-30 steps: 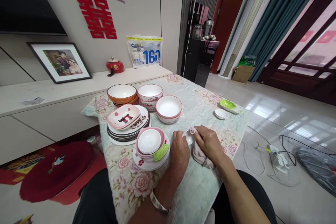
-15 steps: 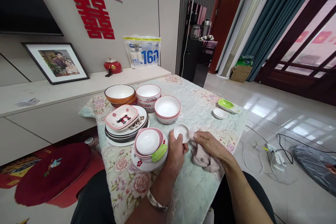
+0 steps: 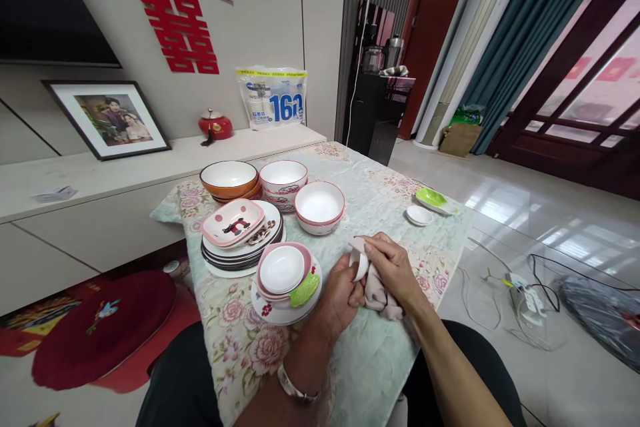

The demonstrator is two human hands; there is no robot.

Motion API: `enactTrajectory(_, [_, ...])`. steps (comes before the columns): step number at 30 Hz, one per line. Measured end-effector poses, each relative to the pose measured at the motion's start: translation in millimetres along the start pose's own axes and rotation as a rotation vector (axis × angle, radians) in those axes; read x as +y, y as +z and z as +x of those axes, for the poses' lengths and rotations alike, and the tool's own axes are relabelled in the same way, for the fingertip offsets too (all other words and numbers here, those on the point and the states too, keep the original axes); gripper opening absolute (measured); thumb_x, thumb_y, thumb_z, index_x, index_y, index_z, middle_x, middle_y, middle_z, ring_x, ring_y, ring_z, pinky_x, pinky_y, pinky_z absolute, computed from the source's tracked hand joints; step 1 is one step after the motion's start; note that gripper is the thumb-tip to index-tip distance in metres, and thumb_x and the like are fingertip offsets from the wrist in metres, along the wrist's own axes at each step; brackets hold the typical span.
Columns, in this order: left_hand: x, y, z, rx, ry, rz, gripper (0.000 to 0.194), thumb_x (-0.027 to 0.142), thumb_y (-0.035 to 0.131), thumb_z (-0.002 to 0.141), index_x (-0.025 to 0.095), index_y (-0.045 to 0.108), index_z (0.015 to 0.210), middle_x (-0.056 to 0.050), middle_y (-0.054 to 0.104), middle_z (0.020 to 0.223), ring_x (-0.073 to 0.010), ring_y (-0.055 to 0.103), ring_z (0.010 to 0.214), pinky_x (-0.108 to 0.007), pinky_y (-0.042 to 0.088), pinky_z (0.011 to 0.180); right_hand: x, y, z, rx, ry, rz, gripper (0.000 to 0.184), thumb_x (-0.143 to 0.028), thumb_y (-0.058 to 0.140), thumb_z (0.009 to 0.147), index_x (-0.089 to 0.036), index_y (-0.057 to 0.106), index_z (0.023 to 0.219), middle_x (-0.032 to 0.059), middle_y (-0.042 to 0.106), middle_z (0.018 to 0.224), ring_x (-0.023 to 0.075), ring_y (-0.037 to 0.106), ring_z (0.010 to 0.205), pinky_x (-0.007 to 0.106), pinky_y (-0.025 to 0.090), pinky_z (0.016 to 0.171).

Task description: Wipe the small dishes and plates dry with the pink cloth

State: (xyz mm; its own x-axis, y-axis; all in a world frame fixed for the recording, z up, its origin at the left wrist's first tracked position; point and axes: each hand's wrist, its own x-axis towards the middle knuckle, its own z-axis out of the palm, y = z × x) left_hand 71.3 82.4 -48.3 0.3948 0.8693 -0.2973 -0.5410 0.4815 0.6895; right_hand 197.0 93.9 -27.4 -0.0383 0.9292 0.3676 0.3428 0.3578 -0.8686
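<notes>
My left hand (image 3: 343, 297) grips a small white dish (image 3: 361, 267), which is tilted on edge and partly hidden by fingers and fabric. Closed on a pale pink cloth (image 3: 381, 297), my right hand (image 3: 393, 267) presses part of it against the dish's rim. Just left of my hands, a white plate (image 3: 263, 310) bears a pink bowl (image 3: 265, 290), a small white bowl (image 3: 281, 269) and a green leaf-shaped piece (image 3: 304, 290). Two more small white dishes (image 3: 419, 215) lie stacked to the right, beside a green-and-white leaf-shaped dish (image 3: 435, 200).
Behind my hands stand red-rimmed white bowls (image 3: 320, 203), orange bowls (image 3: 230, 180) and a stack of plates (image 3: 240, 263) topped by a pink square dish (image 3: 233, 221). A floral tablecloth (image 3: 267, 347) covers the table. Cables and a power strip (image 3: 527, 307) lie on the floor at right.
The small dish has turned from facing up to standing on edge. My right hand has moved left and in closer, bringing the cloth over the dish's rim.
</notes>
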Motion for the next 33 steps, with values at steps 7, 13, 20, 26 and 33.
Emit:
enactTrajectory(7, [1.6, -1.5, -1.5, -0.04, -0.064, -0.018, 0.027, 0.035, 0.07, 0.073, 0.019, 0.054, 0.087, 0.01, 0.049, 0.048, -0.0008, 0.02, 0.029, -0.018, 0.008, 0.035, 5.8, 4.6, 3.0, 0.023, -0.004, 0.059, 0.031, -0.04, 0.053, 0.096, -0.022, 0.078, 0.101, 0.008, 0.07, 0.105, 0.0223, 0.063, 0.101, 0.036, 0.048, 0.093])
enactTrajectory(13, [6.4, -4.9, 0.5, -0.077, -0.132, -0.111, 0.017, 0.028, 0.055, 0.085, 0.016, 0.052, 0.073, 0.006, 0.048, 0.048, -0.0006, 0.017, 0.027, -0.018, 0.009, 0.033, -10.2, -5.2, -1.6, -0.212, -0.148, 0.025, 0.029, -0.036, 0.054, 0.096, -0.028, 0.073, 0.116, 0.0063, 0.068, 0.12, 0.0218, 0.061, 0.113, 0.039, 0.045, 0.101])
enactTrajectory(20, [10.0, -3.5, -2.1, -0.102, -0.188, -0.071, 0.039, 0.049, 0.039, 0.095, 0.015, 0.056, 0.086, 0.004, 0.051, 0.054, -0.0015, 0.019, 0.029, -0.018, 0.015, 0.036, -2.6, -15.8, 1.7, -0.11, 0.259, 0.337, 0.028, -0.044, 0.074, 0.08, -0.022, 0.078, 0.097, 0.0056, 0.074, 0.097, 0.0212, 0.066, 0.09, 0.034, 0.051, 0.085])
enactTrajectory(26, [-3.2, -5.7, 2.7, -0.013, 0.08, 0.34, 0.045, 0.06, 0.062, 0.079, 0.019, 0.054, 0.096, 0.004, 0.056, 0.062, -0.0069, 0.039, 0.036, -0.021, 0.024, 0.037, 8.2, -18.5, 5.3, 0.082, 0.631, 0.655, 0.049, -0.045, 0.089, 0.056, -0.017, 0.077, 0.094, 0.0068, 0.075, 0.079, 0.0199, 0.065, 0.065, 0.031, 0.052, 0.06])
enactTrajectory(33, [-6.7, -3.8, 1.2, 0.169, 0.459, 0.704, 0.02, 0.022, 0.058, 0.079, 0.019, 0.065, 0.097, -0.005, 0.067, 0.101, -0.0182, 0.061, 0.085, -0.027, 0.046, 0.071, 11.5, -11.1, 5.2, 0.156, 0.552, 0.554, 0.039, -0.046, 0.084, 0.065, -0.019, 0.078, 0.092, 0.0062, 0.076, 0.086, 0.0205, 0.068, 0.076, 0.033, 0.054, 0.073])
